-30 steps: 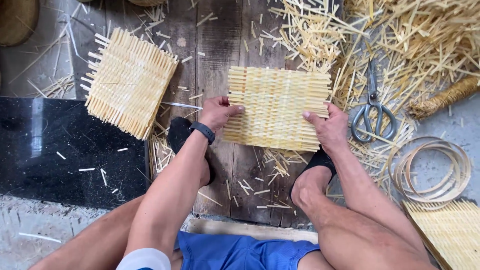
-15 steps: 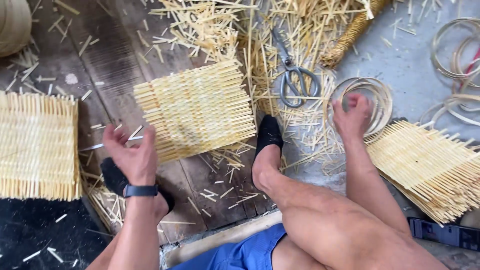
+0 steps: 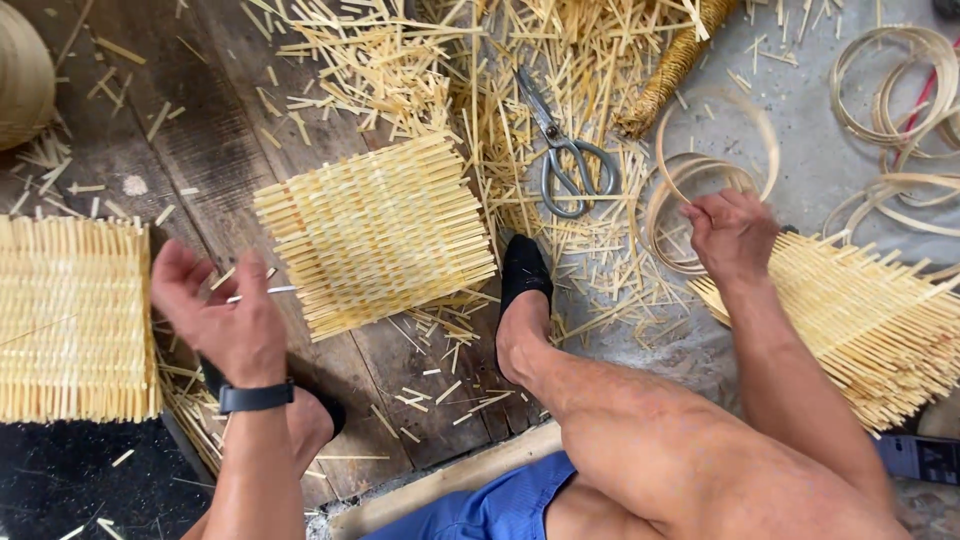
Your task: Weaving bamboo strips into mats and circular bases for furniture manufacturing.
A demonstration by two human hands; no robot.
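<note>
Head view, looking down past bare knees. Right hand [image 3: 732, 232] closed around a thin bamboo hoop [image 3: 712, 165], gripping its lower edge where several hoops lie stacked on the grey floor, just above a woven mat [image 3: 850, 310] at the right. Left hand [image 3: 215, 315] raised, palm up, fingers loosely spread, holding nothing, hovering between another woven mat [image 3: 70, 320] and the middle woven panel [image 3: 375, 232]. Scissors [image 3: 565, 150] lying among loose splints [image 3: 400, 60], near the hoops.
</note>
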